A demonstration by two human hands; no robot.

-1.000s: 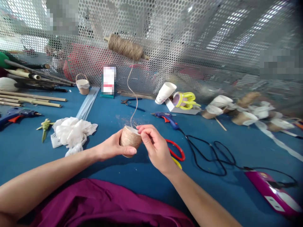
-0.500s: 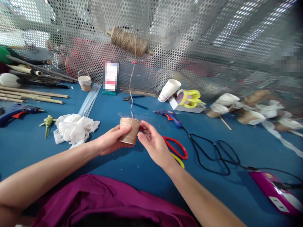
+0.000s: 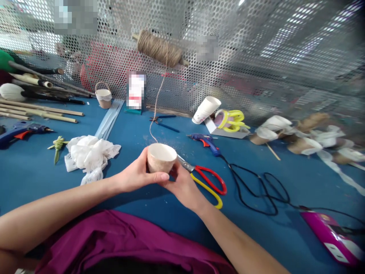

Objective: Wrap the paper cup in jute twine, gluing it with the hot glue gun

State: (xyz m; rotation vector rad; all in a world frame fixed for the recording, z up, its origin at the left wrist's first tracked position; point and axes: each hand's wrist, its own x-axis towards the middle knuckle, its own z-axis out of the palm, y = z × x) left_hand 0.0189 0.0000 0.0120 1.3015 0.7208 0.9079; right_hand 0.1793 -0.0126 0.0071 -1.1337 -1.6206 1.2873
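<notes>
A paper cup wrapped in brown twine sits between both my hands, its white inside tilted up toward me. My left hand grips it from the left, thumb across the near side. On the right, my right hand closes round the lower side, its fingertips partly hidden behind the cup. A strand of twine runs from behind the cup up to a twine spool mounted on the perforated panel. Scissors with a red and a yellow handle lie just right of my right hand.
White lace lies bunched at left, near a glue gun and bamboo sticks. Pliers and a second glue gun lie ahead. A black cord leads to a purple power strip. White cups stand behind.
The cup has turned over, from base toward me to white opening facing up. My right hand has moved from beside it to gripping it. The twine strand now hangs slacker.
</notes>
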